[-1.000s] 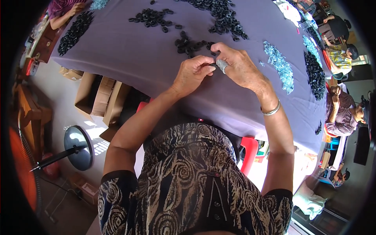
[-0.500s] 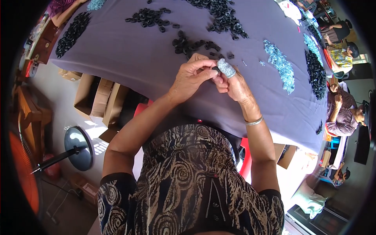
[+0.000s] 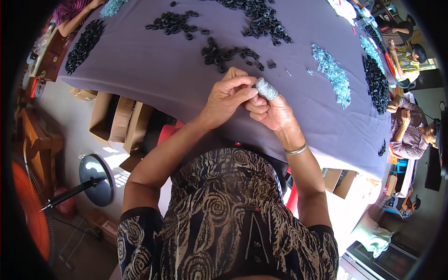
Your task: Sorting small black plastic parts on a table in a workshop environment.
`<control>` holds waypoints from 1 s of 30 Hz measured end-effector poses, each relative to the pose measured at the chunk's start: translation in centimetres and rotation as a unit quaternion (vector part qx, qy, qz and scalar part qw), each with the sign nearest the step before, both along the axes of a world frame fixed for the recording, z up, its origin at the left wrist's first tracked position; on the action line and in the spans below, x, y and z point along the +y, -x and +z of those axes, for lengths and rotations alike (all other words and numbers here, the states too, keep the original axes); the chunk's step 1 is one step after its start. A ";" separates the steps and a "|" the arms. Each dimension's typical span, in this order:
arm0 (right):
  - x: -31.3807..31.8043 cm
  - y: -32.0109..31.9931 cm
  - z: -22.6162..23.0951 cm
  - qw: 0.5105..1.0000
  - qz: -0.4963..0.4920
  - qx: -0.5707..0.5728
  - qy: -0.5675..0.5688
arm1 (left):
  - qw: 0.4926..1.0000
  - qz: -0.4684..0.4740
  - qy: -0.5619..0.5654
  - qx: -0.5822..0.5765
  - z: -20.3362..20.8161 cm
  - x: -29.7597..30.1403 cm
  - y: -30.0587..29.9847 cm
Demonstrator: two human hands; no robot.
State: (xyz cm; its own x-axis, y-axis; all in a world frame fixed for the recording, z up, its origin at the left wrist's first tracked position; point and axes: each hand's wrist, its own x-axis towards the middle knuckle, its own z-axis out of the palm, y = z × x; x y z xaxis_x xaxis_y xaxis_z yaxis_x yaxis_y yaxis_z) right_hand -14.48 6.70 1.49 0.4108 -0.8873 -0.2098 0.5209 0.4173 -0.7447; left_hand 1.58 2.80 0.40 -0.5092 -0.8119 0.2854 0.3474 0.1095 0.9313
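Note:
My left hand [image 3: 225, 99] and my right hand [image 3: 275, 112] meet over the near edge of the cloth-covered table, fingertips together in a pinch. Silvery-grey wrapping [image 3: 267, 88] covers my right thumb, and the other right fingers curl in below it. Whatever lies between the fingertips is hidden. Just beyond my hands is a loose cluster of small black ring-like parts [image 3: 214, 55]. A heap of small shiny pale-blue pieces [image 3: 333, 77] lies to the right, with a few strays nearer my hands.
More black parts [image 3: 266, 23] are heaped at the far middle, with another dark pile [image 3: 84, 46] at the left edge. Cardboard boxes [image 3: 122, 116] and a fan base [image 3: 95, 179] stand on the floor at left. Other people sit along the right, one with a striped sleeve [image 3: 399, 123].
A small black part that showed between my fingertips is now out of sight. My right hand has shifted slightly left, its fingers more curled.

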 end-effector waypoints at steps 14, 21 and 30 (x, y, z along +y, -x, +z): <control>1.0 6.4 1.2 0.862 -0.322 0.377 0.107 | 0.911 0.122 0.146 -0.365 3.5 -5.4 -7.0; 0.1 6.3 0.8 0.792 -0.304 0.498 0.180 | 0.803 0.171 0.191 -0.538 3.8 -6.5 -10.0; -3.4 -1.2 1.5 0.736 -0.221 0.544 0.337 | 0.797 0.249 0.217 -0.506 3.9 -5.8 -9.2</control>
